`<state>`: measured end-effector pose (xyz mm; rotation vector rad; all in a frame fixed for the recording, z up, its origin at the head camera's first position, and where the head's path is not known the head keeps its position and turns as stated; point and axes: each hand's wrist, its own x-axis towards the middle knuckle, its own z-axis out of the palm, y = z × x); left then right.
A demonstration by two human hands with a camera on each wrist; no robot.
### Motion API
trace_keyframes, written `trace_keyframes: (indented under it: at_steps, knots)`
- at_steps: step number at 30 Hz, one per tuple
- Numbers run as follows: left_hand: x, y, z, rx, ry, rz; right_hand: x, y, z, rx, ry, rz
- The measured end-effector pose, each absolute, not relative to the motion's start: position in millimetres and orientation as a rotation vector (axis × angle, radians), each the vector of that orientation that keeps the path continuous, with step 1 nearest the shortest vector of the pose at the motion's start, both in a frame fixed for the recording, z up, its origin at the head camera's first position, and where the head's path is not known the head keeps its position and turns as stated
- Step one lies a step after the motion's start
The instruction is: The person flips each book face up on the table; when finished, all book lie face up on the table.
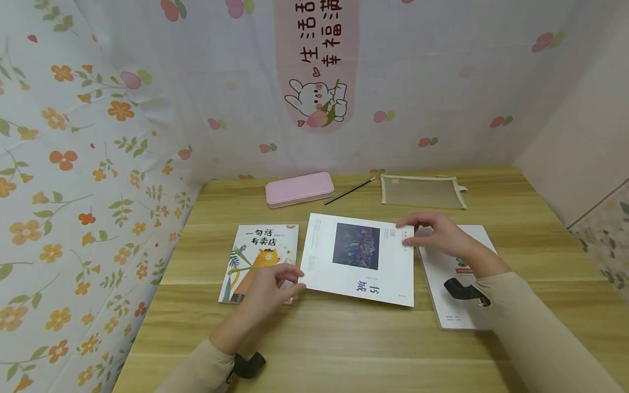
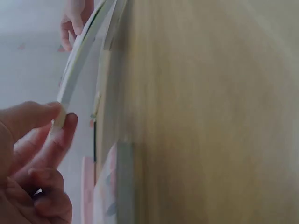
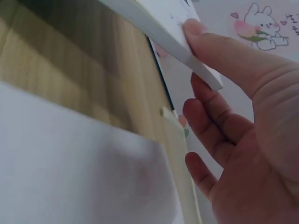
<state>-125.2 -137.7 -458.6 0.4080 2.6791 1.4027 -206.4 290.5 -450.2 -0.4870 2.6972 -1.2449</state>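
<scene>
- White book [image 1: 361, 262] with a dark picture on its cover sits between the two hands, lifted a little off the worktop [image 1: 344, 338]; the wrist views show its edges raised.
- Left hand [image 1: 267, 292] pinches the near left corner, thumb on top and fingers [image 2: 58, 140] curled under the edge.
- Right hand [image 1: 434, 234] holds the far right corner, thumb [image 3: 224, 51] pressed on the cover and the other fingers curled loosely below it.
- It looks like a thin paperback: light, likely to flex or sag in the middle when held only by opposite corners, and the smooth cover may slip.
- A firmer hold would probably be along the long edges or the spine, with fingers well underneath.
- An orange cat book [image 1: 260, 262] lies just under the left hand; another white booklet [image 1: 454, 278] lies beneath the right wrist.
- Beyond both hands lie a pink case [image 1: 300, 189], a pencil [image 1: 350, 191] and a mesh pouch [image 1: 422, 191].
</scene>
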Motion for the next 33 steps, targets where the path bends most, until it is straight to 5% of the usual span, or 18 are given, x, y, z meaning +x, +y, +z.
trace_keyframes:
  at_steps: [8, 20, 33]
  knots:
    - [-123, -130, -472, 0.276, 2.615, 1.327, -214, 293, -472, -0.565, 2.67, -1.082]
    - [-115, -120, -466, 0.508, 3.012, 0.691, -221, 285, -469, -0.639, 2.821, -0.822]
    - [-130, -123, -459, 0.592, 2.865, 0.682, -205, 275, -473, -0.606, 2.922, -0.714]
